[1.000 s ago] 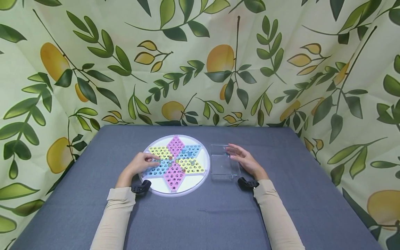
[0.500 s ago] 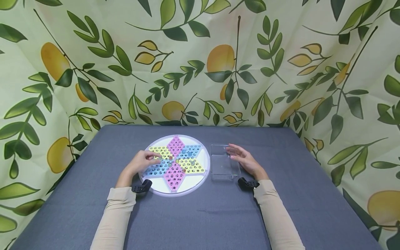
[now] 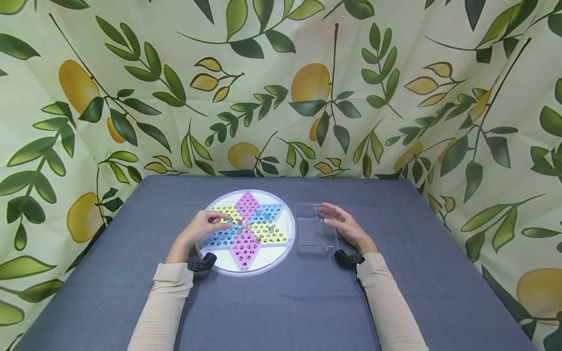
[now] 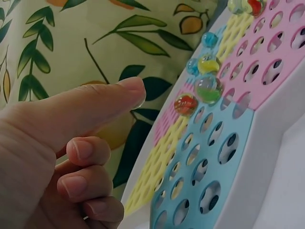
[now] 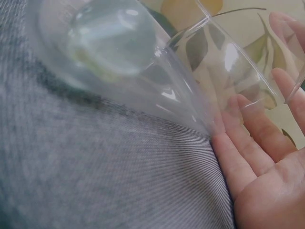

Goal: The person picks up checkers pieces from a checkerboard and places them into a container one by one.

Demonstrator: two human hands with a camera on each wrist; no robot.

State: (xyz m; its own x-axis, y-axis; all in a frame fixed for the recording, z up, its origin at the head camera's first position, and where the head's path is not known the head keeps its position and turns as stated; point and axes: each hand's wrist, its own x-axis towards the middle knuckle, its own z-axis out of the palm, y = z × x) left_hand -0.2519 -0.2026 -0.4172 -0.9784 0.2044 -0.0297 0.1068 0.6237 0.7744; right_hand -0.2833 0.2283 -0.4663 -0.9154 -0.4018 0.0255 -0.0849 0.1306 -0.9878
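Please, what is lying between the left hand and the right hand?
Most of the round game board, then the clear box, lies between left hand and right hand, as the head view shows.

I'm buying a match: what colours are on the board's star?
Star: pink, yellow and blue; clearest in the head view.

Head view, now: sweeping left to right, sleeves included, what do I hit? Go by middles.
Left sleeve → left grip → round game board → clear box → right grip → right sleeve.
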